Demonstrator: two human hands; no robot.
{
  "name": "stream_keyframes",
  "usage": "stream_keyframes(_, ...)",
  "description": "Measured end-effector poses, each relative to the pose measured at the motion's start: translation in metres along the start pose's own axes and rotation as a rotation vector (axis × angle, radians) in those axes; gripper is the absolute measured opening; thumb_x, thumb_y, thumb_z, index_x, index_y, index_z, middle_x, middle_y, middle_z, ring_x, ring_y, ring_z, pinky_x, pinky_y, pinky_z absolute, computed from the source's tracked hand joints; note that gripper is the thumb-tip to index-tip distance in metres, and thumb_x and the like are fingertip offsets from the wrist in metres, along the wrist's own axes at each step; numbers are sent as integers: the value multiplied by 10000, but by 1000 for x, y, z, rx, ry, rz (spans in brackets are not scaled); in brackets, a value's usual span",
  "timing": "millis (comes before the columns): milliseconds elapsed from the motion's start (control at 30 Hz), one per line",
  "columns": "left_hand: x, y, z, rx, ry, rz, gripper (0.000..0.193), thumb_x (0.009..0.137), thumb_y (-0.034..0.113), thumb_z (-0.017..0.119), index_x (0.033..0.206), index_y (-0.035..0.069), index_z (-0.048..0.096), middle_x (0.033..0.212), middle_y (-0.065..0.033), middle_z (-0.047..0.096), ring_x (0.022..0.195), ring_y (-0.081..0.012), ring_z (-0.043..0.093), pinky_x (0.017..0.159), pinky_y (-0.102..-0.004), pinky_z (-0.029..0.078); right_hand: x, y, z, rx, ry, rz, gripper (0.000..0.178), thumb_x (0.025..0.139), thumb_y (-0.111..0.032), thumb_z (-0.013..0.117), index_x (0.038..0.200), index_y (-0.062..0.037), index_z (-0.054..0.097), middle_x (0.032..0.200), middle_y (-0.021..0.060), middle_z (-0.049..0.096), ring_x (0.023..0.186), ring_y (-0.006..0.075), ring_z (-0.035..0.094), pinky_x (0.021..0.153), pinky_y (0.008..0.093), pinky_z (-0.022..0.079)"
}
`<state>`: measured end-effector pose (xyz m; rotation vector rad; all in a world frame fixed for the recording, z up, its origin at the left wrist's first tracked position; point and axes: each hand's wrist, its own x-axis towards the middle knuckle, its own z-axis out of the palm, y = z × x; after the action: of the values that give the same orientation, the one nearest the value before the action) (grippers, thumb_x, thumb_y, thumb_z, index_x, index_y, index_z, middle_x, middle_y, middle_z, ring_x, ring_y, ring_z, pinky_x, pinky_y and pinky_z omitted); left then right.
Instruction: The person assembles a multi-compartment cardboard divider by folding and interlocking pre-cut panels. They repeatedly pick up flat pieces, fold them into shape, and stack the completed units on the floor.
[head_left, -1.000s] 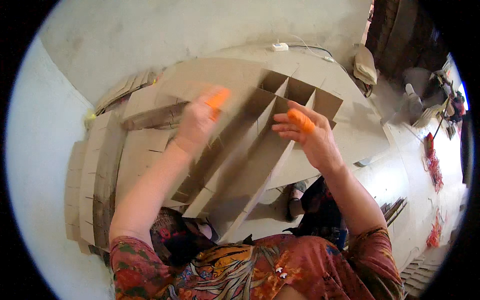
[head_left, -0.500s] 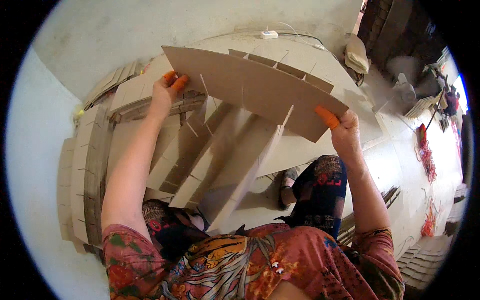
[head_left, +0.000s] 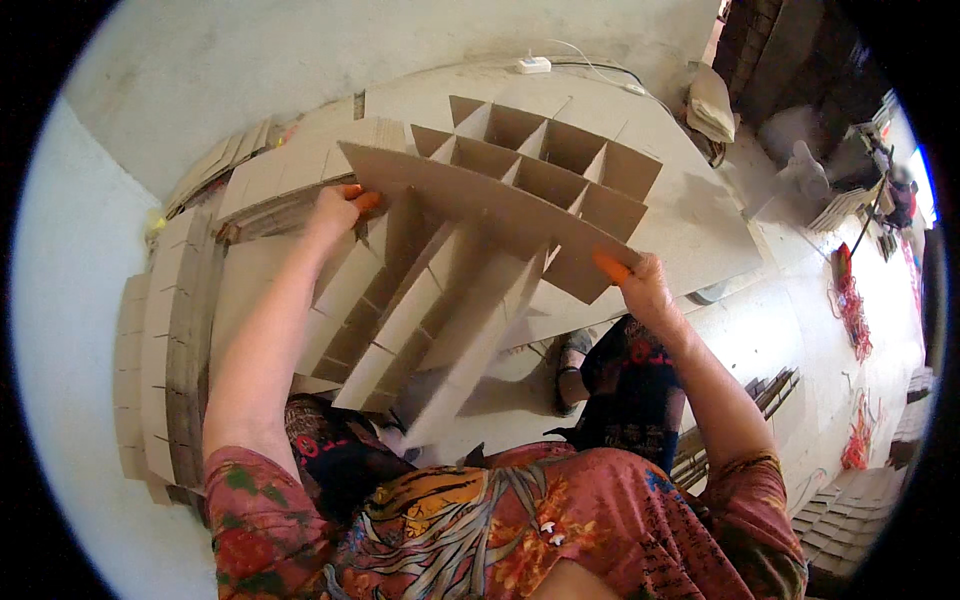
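Observation:
A long cardboard strip lies crosswise over several lengthwise cardboard slats, which reach toward my lap. My left hand, with orange wraps on its fingers, grips the strip near its left end. At the right end my right hand, also orange-wrapped, pinches the strip between thumb and fingers. Beyond the strip, crossed slats form an open grid of cells. The near parts of the slats stand uncrossed, with slits along their edges. The slits at the strip's lower edge are mostly hidden.
Flat slotted cardboard is piled at the left, beside more stacks along the wall. A wide board lies beneath the grid. A white power strip sits by the back wall. Red strings and a fan are at the right.
Both hands have brought the strip down and nearer to me, lower over the slats. More of the crossed grid behind it now shows.

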<state>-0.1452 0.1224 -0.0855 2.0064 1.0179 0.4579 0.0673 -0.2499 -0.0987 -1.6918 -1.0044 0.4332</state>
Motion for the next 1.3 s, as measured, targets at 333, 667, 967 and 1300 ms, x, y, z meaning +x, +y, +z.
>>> stream_keyframes(333,-121,91,44,501,29,497,361,756,288,707,1004,36,637,833,-167,643,784,-289,638,660,-372,501,-1,-61,-10,-570,-95,-279,612,784,-85,656,1346,-129,417,885,207,648,732,318,620,712,338,492)
stream_keyframes(667,-121,80,58,459,-180,421,260,795,206,659,951,1,620,750,-184,626,684,-343,597,633,-414,481,-5,-67,-11,-670,-294,-225,609,797,-20,583,1358,-162,394,733,261,557,648,428,550,597,424,455)
stream_keyframes(967,-61,52,19,632,-63,383,238,786,134,632,973,-11,616,778,-218,615,750,-369,595,698,-447,462,-9,-69,-16,-658,-286,-222,623,795,-28,591,1366,-167,385,732,255,565,651,412,561,620,418,452)
stream_keyframes(1300,-60,56,32,475,-283,210,577,804,88,532,1360,74,380,948,-207,588,795,-288,573,728,-380,465,-8,-81,-26,-626,-284,-226,595,800,-26,577,1353,-165,405,712,255,552,606,411,527,610,414,454)
